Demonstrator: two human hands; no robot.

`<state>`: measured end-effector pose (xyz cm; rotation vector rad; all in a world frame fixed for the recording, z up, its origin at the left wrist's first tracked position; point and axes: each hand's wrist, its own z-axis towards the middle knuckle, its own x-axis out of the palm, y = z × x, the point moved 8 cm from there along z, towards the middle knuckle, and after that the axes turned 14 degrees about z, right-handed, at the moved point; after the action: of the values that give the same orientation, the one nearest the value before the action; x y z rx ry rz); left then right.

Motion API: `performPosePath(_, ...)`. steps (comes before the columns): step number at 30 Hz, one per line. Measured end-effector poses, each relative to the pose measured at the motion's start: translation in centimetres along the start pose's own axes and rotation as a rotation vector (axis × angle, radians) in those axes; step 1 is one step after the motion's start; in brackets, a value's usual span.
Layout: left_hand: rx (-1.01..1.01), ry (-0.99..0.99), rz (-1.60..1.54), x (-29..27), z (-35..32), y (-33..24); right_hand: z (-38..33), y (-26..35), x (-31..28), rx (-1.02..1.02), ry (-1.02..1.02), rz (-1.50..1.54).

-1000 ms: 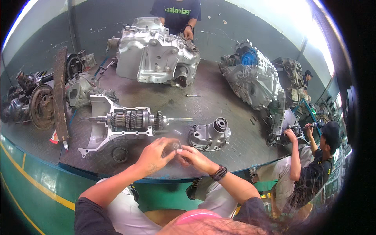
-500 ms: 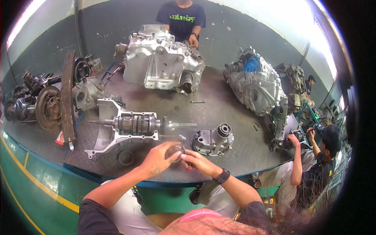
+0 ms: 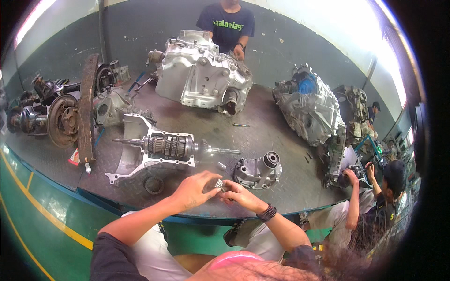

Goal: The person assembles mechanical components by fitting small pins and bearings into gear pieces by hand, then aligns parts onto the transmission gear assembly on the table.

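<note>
Above the near edge of the bench, a small shiny ridged metal ring (image 3: 218, 183) is held between my two hands. My left hand (image 3: 196, 188) is curled round its left side, thumb and fingertips against it. From the other side, my right hand (image 3: 240, 196) pinches it; its lower fingers are folded and what lies under them is hidden. Just beyond my hands, an open gearbox housing (image 3: 123, 161) lies on its side with a gear shaft (image 3: 169, 146) in it. A smaller silver housing (image 3: 258, 173) with a round bearing sits to the right.
A toothed ring (image 3: 153, 185) lies left of my hands on the metal bench (image 3: 197, 129). Farther back stands a large silver transmission case (image 3: 201, 77), a person (image 3: 229, 28) behind it. Another case (image 3: 311, 107) and a co-worker (image 3: 370, 196) are at right; a rusty bar (image 3: 87, 112) stands left.
The metal ring has turned between my fingers, so its ridged side now shows. My hands remain in nearly the same place. The whole view has shifted and tilted slightly.
</note>
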<state>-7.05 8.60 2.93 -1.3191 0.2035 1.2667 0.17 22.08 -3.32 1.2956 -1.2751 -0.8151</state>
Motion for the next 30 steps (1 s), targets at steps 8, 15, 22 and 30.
performPosePath(8,-0.049,-0.037,-0.047,-1.2,0.2,0.2,0.2,0.8,-0.2,-0.051,-0.077,0.167)
performPosePath(15,-0.106,0.093,-0.084,-0.1,-0.3,0.4,0.3,0.8,-0.9,-0.024,-0.057,0.175)
performPosePath(22,-0.134,0.025,-0.134,0.0,0.2,0.7,0.2,1.4,-0.9,-0.069,-0.075,0.212)
performPosePath(30,-0.200,-0.020,-0.216,1.5,-0.5,3.5,0.2,1.7,0.2,-0.090,-0.099,0.118)
